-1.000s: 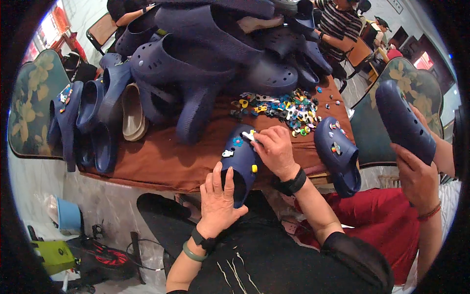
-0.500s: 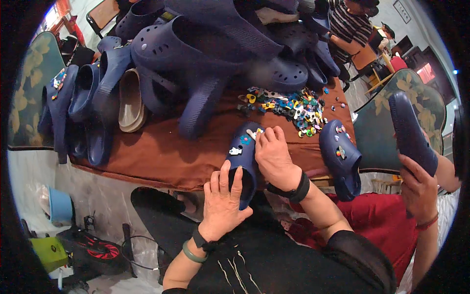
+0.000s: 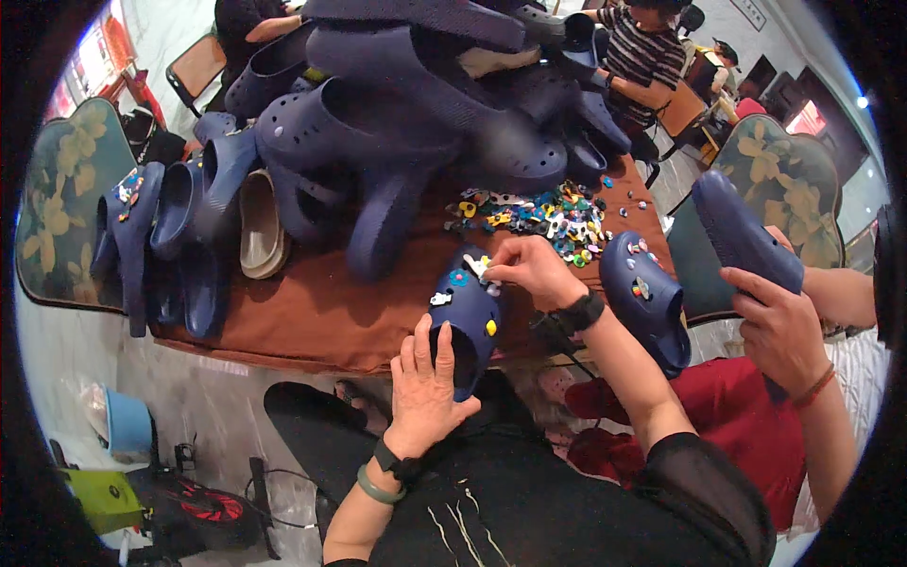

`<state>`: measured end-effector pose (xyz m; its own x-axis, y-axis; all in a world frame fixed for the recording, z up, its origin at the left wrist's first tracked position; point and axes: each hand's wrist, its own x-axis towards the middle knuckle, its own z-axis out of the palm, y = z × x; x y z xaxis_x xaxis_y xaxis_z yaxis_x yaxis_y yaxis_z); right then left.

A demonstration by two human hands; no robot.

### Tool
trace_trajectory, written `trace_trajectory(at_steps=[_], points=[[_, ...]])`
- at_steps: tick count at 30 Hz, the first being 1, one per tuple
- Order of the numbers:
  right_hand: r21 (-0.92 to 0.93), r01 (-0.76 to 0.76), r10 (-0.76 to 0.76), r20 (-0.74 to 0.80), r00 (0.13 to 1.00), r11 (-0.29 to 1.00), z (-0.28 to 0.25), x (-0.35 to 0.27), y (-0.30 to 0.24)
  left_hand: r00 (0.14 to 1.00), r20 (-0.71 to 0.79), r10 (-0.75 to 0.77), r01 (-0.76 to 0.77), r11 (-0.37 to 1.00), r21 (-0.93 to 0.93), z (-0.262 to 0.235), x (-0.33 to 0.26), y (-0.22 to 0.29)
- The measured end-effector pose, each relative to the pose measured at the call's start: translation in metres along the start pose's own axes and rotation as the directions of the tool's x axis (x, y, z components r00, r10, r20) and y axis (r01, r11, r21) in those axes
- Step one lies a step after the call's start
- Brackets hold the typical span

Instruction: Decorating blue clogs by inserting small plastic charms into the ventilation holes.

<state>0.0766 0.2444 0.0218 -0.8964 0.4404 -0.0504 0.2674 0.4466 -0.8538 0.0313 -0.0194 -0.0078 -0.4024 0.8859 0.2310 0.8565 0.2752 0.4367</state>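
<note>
The person's left hand (image 3: 422,392), with a dark band and a pale green bangle at the wrist, holds the heel end of a navy clog (image 3: 468,310). Its fingers are a little apart, lying along the left rim of the foot opening, and the thumb is at the heel. The clog lies toe away from the wearer, over the near edge of the table, its heel toward the lap. The right hand (image 3: 534,272) has thumb and forefinger pinched narrow on a white charm (image 3: 477,269) at the toe. Beside this sit a blue flower charm (image 3: 458,278), a small white charm (image 3: 441,299) and, on the right side, a yellow charm (image 3: 491,327).

To the right, a decorated clog (image 3: 644,293) rests near the table edge; past it, a co-worker's hand (image 3: 779,326) grips another clog (image 3: 742,231). On the brown cloth (image 3: 312,317) beyond lies a heap of colourful charms (image 3: 557,219), next to a tall pile of navy clogs (image 3: 368,137). Farther back is a person in a striped top (image 3: 642,52).
</note>
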Motion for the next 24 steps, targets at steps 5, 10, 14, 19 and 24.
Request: trace_trajectory(at_steps=[5,10,14,19,24], points=[[0.079,-0.192,0.175,0.191,0.966,0.978,-0.011,0.029,0.017,0.999,-0.051,-0.001,0.001,1.000,-0.002,-0.001,0.001,0.001],[-0.266,-0.201,0.278,0.299,0.913,0.943,-0.008,0.057,-0.002,1.000,-0.022,-0.016,0.015,1.000,-0.015,-0.004,0.003,-0.002],[-0.288,0.009,0.099,0.360,0.928,0.958,-0.007,0.068,-0.001,1.000,-0.016,-0.002,0.001,1.000,-0.028,-0.005,0.003,-0.003],[-0.333,-0.206,0.310,0.297,0.903,0.920,-0.015,0.067,-0.004,0.999,0.047,-0.016,0.019,0.999,-0.050,-0.004,0.006,-0.001],[0.207,-0.102,0.076,0.128,0.989,0.973,0.007,0.026,0.044,0.997,-0.034,-0.068,0.067,0.997,-0.045,-0.001,0.001,-0.003]])
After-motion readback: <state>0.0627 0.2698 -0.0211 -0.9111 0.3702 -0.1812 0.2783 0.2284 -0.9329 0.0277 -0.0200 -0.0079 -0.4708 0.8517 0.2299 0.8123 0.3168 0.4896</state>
